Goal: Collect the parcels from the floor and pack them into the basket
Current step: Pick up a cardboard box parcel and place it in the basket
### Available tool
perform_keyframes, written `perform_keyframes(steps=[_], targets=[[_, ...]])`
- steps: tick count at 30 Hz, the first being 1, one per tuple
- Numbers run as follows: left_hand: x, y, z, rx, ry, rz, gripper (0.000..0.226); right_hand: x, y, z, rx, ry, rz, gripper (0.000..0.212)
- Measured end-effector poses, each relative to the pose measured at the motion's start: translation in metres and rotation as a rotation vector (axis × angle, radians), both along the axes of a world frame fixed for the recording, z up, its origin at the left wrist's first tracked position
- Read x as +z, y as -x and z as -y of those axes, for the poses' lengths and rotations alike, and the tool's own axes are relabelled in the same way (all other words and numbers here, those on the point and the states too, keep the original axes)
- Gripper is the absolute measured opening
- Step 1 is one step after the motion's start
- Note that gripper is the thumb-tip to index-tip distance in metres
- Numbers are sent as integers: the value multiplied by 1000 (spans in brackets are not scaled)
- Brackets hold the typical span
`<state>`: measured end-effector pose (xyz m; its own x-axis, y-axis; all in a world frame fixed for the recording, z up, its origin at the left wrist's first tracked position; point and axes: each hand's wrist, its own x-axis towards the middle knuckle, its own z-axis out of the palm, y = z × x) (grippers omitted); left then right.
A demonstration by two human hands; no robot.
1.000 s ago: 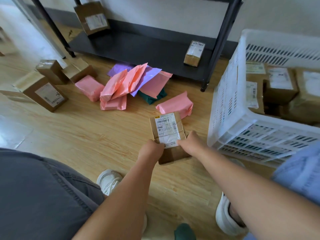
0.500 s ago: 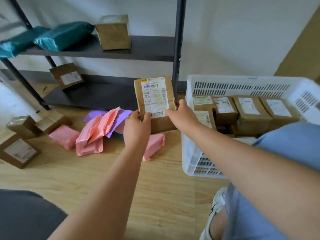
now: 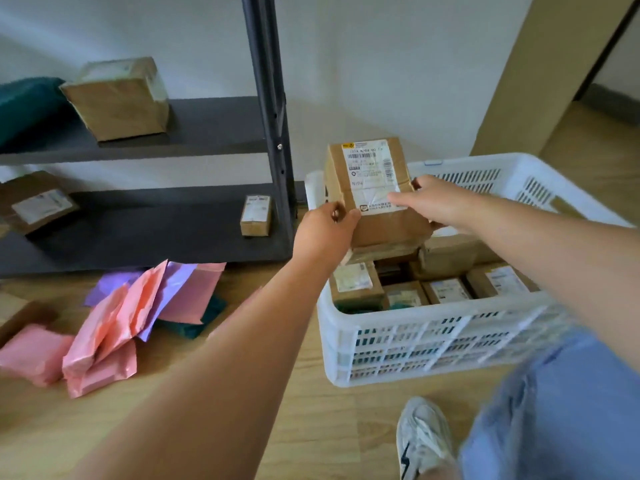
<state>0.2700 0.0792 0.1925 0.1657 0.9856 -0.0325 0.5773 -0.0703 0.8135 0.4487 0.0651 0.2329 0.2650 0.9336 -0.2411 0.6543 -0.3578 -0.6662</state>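
Both hands clamp the cardboard parcel [image 3: 374,188], left hand [image 3: 323,230] and right hand [image 3: 427,202] on opposite sides, label facing me, hovering over the basket [image 3: 398,344]'s far-left corner, above packed boxes [image 3: 446,289]

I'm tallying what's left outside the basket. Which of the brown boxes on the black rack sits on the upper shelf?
The large brown box beside the teal parcel. The other two, a labelled box at far left and a small upright box, sit on the lower shelf.

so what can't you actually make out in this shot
- Head view: small print on the held box label, too small and blurred.
- Basket floor, covered by the packed boxes.
- Green mailer, mostly buried under the pink and purple mailers.
- Right hand's fingers, behind the box.
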Motion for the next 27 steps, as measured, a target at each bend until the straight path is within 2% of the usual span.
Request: perform_keyframes(steps=[5, 10, 13, 22, 27], targets=[[-23, -44, -7, -101, 110, -32, 43, -10, -42, 3, 13, 121, 7, 34], [-58, -73, -12, -164, 227, -32, 36, -47, -77, 3, -14, 278, 45, 71], [-78, -81, -12, -193, 302, -104, 31, -69, -86, 3, 10, 336, 77, 80], [-121, -90, -19, -219, 361, -206, 27, -117, -95, 0, 39, 398, -84, 45], [-126, -98, -30, -270, 344, -332, 33, -132, -101, -6, 16, 413, -124, 41]])
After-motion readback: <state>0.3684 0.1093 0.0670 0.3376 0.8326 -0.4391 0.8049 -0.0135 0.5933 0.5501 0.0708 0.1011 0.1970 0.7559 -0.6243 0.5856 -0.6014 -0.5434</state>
